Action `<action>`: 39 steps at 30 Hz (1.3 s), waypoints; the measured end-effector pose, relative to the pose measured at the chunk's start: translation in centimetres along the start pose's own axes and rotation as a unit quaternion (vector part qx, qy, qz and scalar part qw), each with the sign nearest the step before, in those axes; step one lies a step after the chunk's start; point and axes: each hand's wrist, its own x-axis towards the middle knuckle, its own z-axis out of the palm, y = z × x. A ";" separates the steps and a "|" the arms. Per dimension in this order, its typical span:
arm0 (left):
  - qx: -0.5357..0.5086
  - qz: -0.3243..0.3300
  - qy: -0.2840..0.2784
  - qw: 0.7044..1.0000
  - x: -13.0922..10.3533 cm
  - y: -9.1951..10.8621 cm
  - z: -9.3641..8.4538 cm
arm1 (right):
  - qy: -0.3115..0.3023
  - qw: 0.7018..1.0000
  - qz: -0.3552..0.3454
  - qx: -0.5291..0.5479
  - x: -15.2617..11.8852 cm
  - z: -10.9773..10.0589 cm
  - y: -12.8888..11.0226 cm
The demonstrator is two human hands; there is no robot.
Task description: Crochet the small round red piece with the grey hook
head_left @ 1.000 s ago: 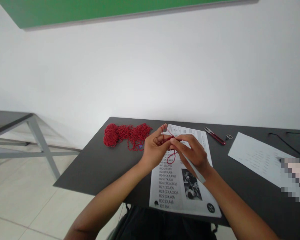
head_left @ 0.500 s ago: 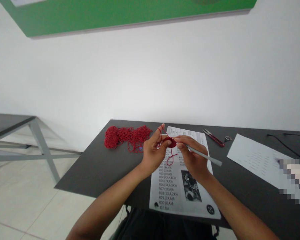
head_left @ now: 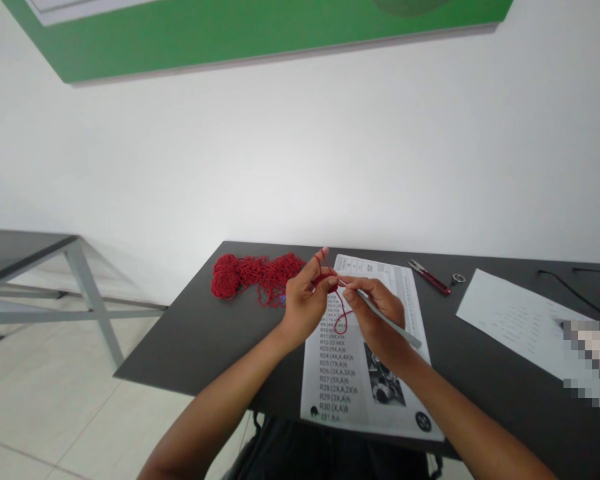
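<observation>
Left hand (head_left: 303,307) pinches the crochet piece (head_left: 323,277); right hand (head_left: 377,330) clamps the crochet hook (head_left: 400,329). Tangled red yarn (head_left: 280,268) near the table (head_left: 180,340)'s far-left corner could snag, tugging loops loose.

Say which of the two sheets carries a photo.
The sheet under the right hand: its dark photo sits beside printed lines. The other sheet, right of the red snips, shows only faint lines where visible.

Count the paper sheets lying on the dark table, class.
2: the printed sheet beneath the right hand, and the white sheet right of the red-handled snips. More may be hidden underneath.
</observation>
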 end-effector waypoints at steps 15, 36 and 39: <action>-0.020 -0.039 -0.024 0.999 1.0 0.2 -0.9 | 0.001 0.995 -0.077 -0.062 -0.4 0.3 0.1; -0.048 -0.105 -0.020 0.993 0.8 -0.1 -0.5 | 0.015 1.000 0.004 0.003 -1.5 1.0 1.6; 0.000 -0.072 0.019 0.997 0.8 -0.1 -0.3 | 0.018 0.999 0.020 0.017 -1.8 1.3 1.8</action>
